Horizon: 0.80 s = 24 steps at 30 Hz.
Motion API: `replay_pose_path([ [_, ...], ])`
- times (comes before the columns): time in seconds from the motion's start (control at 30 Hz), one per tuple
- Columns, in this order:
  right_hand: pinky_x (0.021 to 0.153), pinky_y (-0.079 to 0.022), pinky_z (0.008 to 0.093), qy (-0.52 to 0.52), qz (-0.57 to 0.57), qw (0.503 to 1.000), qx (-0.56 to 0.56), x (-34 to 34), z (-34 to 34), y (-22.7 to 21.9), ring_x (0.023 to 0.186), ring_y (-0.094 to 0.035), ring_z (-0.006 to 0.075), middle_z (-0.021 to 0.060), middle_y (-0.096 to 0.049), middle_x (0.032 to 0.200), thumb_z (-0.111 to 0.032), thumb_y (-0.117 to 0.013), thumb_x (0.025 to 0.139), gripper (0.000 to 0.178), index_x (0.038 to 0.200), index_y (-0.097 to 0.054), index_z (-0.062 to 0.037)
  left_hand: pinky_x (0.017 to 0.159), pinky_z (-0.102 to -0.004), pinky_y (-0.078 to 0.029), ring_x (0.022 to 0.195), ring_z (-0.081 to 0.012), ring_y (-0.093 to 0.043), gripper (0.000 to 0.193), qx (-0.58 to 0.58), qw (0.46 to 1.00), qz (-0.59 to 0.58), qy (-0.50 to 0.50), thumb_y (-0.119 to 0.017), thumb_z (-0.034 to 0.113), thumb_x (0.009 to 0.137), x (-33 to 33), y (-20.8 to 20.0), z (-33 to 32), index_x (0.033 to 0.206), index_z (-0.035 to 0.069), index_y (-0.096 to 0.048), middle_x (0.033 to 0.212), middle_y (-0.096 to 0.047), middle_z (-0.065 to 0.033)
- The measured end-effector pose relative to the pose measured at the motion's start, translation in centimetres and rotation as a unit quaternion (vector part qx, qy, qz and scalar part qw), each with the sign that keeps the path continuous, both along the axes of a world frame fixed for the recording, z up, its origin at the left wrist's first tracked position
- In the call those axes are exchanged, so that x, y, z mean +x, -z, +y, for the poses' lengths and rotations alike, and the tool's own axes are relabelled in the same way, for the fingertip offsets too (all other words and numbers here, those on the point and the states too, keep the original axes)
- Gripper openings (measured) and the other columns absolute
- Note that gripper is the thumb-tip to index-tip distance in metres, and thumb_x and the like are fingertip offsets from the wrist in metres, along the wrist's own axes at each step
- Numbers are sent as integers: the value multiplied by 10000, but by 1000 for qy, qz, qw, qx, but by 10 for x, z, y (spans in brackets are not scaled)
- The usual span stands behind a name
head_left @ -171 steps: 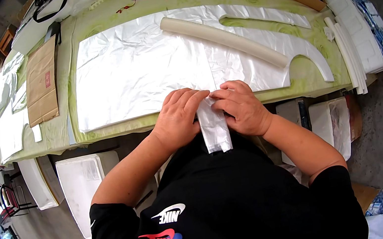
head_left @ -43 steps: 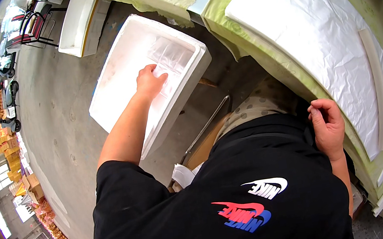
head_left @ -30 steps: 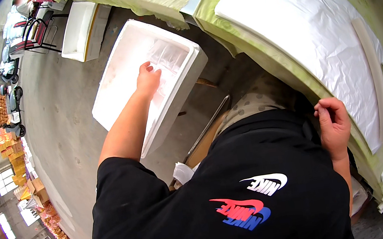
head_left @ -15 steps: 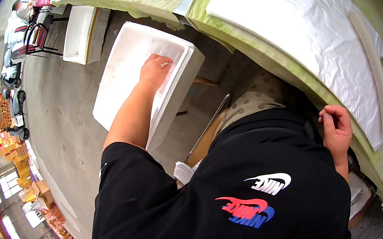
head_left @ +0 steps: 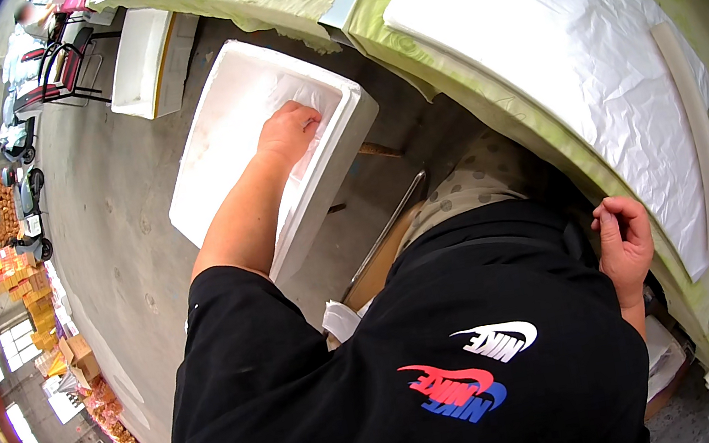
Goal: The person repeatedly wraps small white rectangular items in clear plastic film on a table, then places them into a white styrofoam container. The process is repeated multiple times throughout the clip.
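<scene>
White foam box [head_left: 207, 166] sits on the floor, upper centre-left of frame. Left hand [head_left: 289, 130] is reaching into its upper right end, fingers curled down onto a thin white plastic sheet or bag [head_left: 312, 98] lying inside. Looks like a grasp, but I can't tell if it's fully closed on anything.

Right hand [head_left: 624, 236] is at right centre, loosely curled, thumb and fingertips pinched near the table edge; whatever it pinches, if anything, is too small to tell.

Progress, as I read it: pick from the box is under way, nothing lifted clear.

Around: green-covered worktable [head_left: 481, 85] in the upper right with a large white sheet [head_left: 586, 46] spread on it, long foam strip [head_left: 697, 130] along its right side. Second foam tray [head_left: 138, 56] upper left. The table's edge stands close to the box's right end.
</scene>
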State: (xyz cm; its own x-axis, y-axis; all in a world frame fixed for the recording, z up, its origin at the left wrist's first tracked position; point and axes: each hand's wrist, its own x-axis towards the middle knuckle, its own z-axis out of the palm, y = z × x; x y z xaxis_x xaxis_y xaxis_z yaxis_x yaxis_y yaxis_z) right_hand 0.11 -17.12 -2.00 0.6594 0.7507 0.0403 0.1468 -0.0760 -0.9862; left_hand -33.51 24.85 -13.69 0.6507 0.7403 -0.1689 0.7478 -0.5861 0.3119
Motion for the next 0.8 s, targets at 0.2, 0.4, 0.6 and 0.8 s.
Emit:
replay_pose_path([
  [0.2, 761, -489, 220, 4, -4, 1000, -3, -3, 1, -2, 842, -589, 88, 44, -649, 1002, 4, -619, 999, 140, 1135, -632, -23, 870, -395, -548, 996, -299, -665, 134, 34, 997, 23, 68, -643, 158, 926, 8, -8, 3, 1012, 159, -746, 1049, -677, -55],
  [0.4, 781, -499, 234, -3, -4, 1000, -3, -2, 1, 0, 855, -596, 109, 65, -651, 1002, 24, -612, 997, 153, 1146, -631, -6, 874, -403, -541, 1012, -332, -656, 161, 14, 997, 49, 64, -612, 135, 942, 16, -13, 1, 1063, 130, -718, 1063, -677, -89],
  [0.6, 759, -488, 217, -5, -11, 1000, 0, 0, -2, 4, 835, -591, 90, 49, -651, 997, 24, -606, 997, 150, 1140, -630, -16, 875, -406, -545, 995, -322, -666, 133, -33, 996, -18, -81, -600, 157, 912, 11, -8, -6, 998, 142, -701, 1082, -689, -85],
  [0.8, 749, -486, 210, -7, -18, 1000, -11, 0, 0, 1, 826, -587, 87, 48, -650, 999, 33, -601, 997, 158, 1144, -629, -19, 883, -417, -550, 979, -325, -670, 174, 70, 987, -145, 16, -700, 112, 851, -6, 0, -15, 1014, 167, -724, 1069, -696, -84],
])
